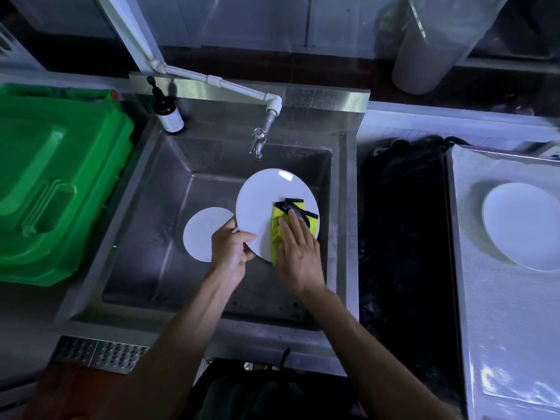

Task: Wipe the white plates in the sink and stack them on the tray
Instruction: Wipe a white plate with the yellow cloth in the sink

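Now my left hand [231, 247] grips the rim of a white plate [266, 201] held tilted over the steel sink [145, 237]; my right hand [298, 253], fingers flat, presses a yellow cloth [277, 234] on it. Firm circular strokes seem best. Another plate [200, 234] lies below; one rests on the tray [500, 313] rightward, beyond a dark gap.

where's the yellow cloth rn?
In the head view, the yellow cloth lies against the lower right of the held white plate over the sink, pressed flat under the right hand, below the tap.
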`<state>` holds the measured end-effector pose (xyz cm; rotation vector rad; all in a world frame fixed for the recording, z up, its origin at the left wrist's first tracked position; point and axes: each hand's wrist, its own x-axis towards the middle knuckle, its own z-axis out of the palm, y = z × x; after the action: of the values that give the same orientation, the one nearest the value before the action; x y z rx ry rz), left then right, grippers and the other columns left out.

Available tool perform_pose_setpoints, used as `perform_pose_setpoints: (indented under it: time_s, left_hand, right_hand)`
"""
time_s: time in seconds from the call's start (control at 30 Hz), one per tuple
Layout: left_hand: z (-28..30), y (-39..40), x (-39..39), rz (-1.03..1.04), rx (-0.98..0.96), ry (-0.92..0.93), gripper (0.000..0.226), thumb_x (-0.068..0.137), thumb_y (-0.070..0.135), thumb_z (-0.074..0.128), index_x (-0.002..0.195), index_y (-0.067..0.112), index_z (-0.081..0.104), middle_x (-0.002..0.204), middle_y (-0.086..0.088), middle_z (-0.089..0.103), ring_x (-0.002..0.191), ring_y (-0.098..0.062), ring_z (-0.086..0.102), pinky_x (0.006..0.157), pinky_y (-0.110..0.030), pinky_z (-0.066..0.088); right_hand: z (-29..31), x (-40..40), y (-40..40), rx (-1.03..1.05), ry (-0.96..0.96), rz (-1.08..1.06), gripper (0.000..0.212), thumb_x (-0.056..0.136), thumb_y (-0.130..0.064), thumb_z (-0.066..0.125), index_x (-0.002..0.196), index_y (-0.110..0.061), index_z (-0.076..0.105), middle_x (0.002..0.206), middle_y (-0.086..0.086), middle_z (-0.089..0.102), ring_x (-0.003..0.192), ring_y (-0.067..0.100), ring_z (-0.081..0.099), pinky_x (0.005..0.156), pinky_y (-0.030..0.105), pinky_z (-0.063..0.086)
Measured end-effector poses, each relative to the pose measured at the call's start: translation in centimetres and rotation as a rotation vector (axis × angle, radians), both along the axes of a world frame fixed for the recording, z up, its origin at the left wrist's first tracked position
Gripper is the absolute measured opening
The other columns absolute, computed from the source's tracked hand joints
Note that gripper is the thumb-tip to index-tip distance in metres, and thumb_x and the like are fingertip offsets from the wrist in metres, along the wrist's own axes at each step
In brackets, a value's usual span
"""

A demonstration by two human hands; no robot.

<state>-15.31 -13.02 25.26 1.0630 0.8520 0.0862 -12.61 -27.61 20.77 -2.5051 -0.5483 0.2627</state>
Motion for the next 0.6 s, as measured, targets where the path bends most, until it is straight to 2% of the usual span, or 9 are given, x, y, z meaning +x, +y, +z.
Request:
perform_pose_setpoints:
  time_s: [0.13,0.27,0.37,0.5,0.6]
  left_hand:
    - [0.1,0.1,-0.5,0.021,-0.014,-0.011,0.037,0.082,-0.007,0.059,0.106,0.016,0.077,0.099,-0.011,0.075,0.082,-0.025,0.069,0.058,-0.034,0.056]
    - [0.1,0.3,-0.7,0.040,-0.007,-0.033,0.036,0.086,-0.003,0.059,0.110,0.018,0.076,0.097,-0.009,0.072,0.078,-0.022,0.065,0.058,-0.028,0.051]
    - [0.1,0.5,-0.8,0.074,0.000,-0.033,0.035,0.086,-0.005,0.059,0.109,0.015,0.076,0.094,-0.010,0.071,0.077,-0.024,0.064,0.058,-0.027,0.050]
    - [0.0,1.0,-0.9,0.089,-0.023,-0.029,0.041,0.083,-0.009,0.055,0.116,0.006,0.071,0.099,-0.016,0.070,0.083,-0.030,0.065,0.060,-0.034,0.055]
    - [-0.2,1.3,-1.0,0.104,-0.038,-0.010,0.043,0.082,-0.011,0.055,0.118,0.007,0.071,0.104,-0.015,0.072,0.090,-0.032,0.069,0.068,-0.043,0.060]
  right_hand:
    - [0.5,-1.6,2.2,0.035,-0.041,0.058,0.055,0.103,-0.028,0.038,0.156,-0.017,0.030,0.168,0.005,0.017,0.154,0.027,0.016,0.120,0.050,0.024]
    - [1.1,-2.3,3.3,0.058,-0.020,0.098,0.054,0.107,-0.031,0.032,0.159,-0.015,0.025,0.168,0.004,0.013,0.156,0.024,0.010,0.124,0.046,0.019]
    - [1.6,-2.9,2.9,0.039,-0.042,0.155,0.055,0.107,-0.030,0.035,0.159,-0.014,0.024,0.168,0.005,0.012,0.156,0.025,0.010,0.125,0.046,0.018]
    - [1.6,-2.9,1.1,0.017,-0.057,0.234,0.059,0.106,-0.030,0.038,0.160,-0.013,0.020,0.169,0.004,0.005,0.156,0.026,0.004,0.125,0.045,0.012]
    - [1.2,-2.5,0.3,0.012,-0.049,0.213,0.056,0.108,-0.029,0.037,0.160,-0.014,0.021,0.168,0.003,0.006,0.156,0.025,0.003,0.126,0.046,0.011]
